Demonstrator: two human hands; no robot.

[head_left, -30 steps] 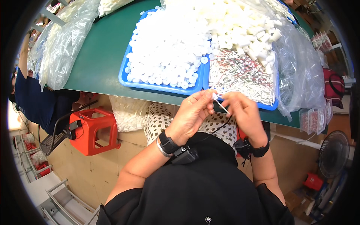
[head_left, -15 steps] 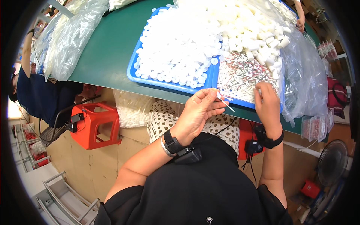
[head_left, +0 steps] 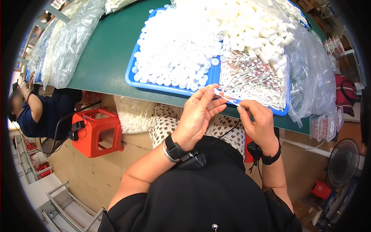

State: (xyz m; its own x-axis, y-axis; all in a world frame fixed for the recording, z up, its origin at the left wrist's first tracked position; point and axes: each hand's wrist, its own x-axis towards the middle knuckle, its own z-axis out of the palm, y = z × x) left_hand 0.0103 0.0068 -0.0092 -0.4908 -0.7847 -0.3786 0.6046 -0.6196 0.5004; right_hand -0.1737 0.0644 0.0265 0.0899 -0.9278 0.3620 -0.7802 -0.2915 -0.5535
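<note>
A thin white stick (head_left: pixel 228 99) spans the gap between my hands, just in front of the blue tray (head_left: pixel 154 87). My left hand (head_left: pixel 196 118) pinches its upper left end between thumb and fingertips; a small white piece seems to sit there, too small to make out. At the stick's lower right end, my right hand (head_left: pixel 258 120) is closed in a pinch. Inside the tray, round white caps (head_left: pixel 170 54) fill the left part. Cream-coloured cylinders (head_left: pixel 247 33) are heaped at the back right, and thin white, red and dark sticks (head_left: pixel 253 75) lie in the front right part.
Clear plastic bags lie on the green table (head_left: pixel 104 58), one bag (head_left: pixel 69 46) at the left and another bag (head_left: pixel 309 73) right of the tray. Clear boxes (head_left: pixel 324 125) sit at the right edge. A red stool (head_left: pixel 98 133), a fan (head_left: pixel 343 162) and a seated person (head_left: pixel 46 112) are nearby.
My right hand has come from over the sticks in the tray down to the stick's free end. The person at the left has shifted, with arms raised.
</note>
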